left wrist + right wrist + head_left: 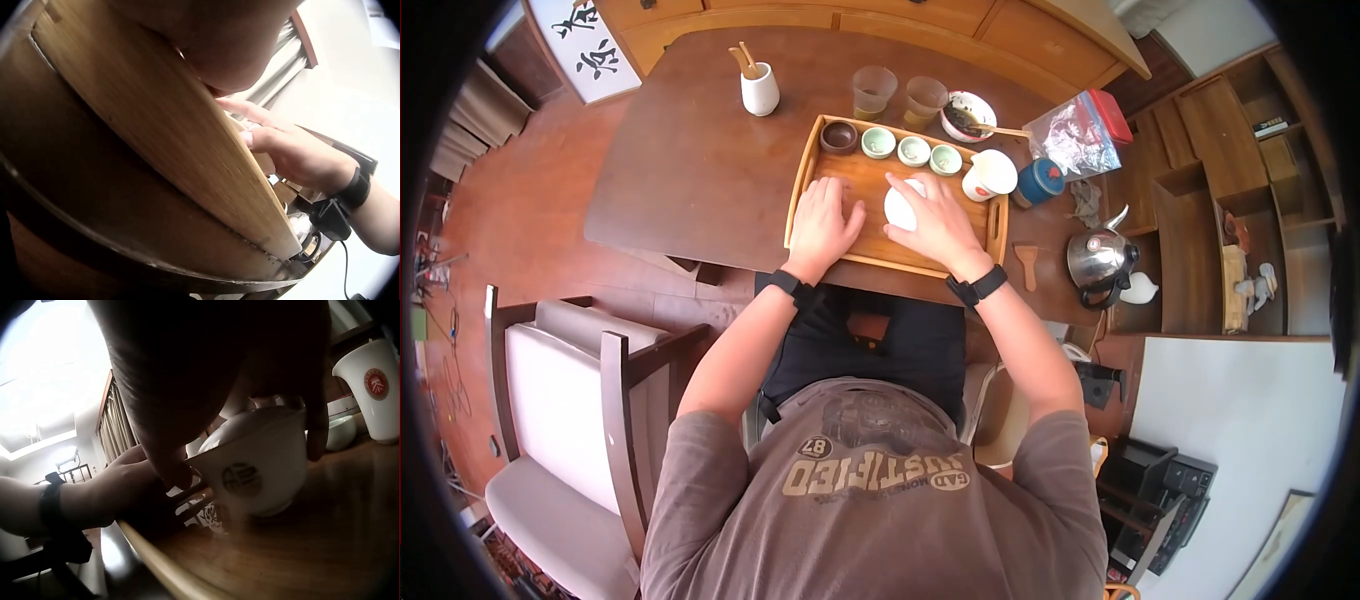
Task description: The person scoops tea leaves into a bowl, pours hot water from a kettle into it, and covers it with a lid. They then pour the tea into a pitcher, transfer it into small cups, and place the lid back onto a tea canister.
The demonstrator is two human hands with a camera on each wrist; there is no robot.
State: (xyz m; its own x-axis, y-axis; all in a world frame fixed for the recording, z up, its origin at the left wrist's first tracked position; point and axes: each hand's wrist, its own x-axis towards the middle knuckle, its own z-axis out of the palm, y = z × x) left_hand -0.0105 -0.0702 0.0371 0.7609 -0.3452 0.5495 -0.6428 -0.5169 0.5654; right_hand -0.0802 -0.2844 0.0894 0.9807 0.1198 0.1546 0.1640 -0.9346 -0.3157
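Observation:
A white lidded gaiwan (903, 207) is on the wooden tray (802, 165) in the head view. My right hand (943, 222) grips it from above. The right wrist view shows thumb and fingers at opposite sides of the rim of the tilted gaiwan (265, 465), its round emblem facing the camera. My left hand (827, 228) rests on the tray's left part, fingers extended and holding nothing. Along the tray's far side stand a dark brown cup (838, 138) and three pale green cups (913, 151). A white pitcher (990, 177) with a red emblem stands at the far right corner.
Behind the tray are a white holder (760, 92) with wooden tools, two clear cups (874, 92) and a bowl (968, 115) of dark leaves. Rightward stand a blue canister (1040, 182), a plastic bag (1075, 135), a wooden spatula (1027, 265) and a steel kettle (1098, 258).

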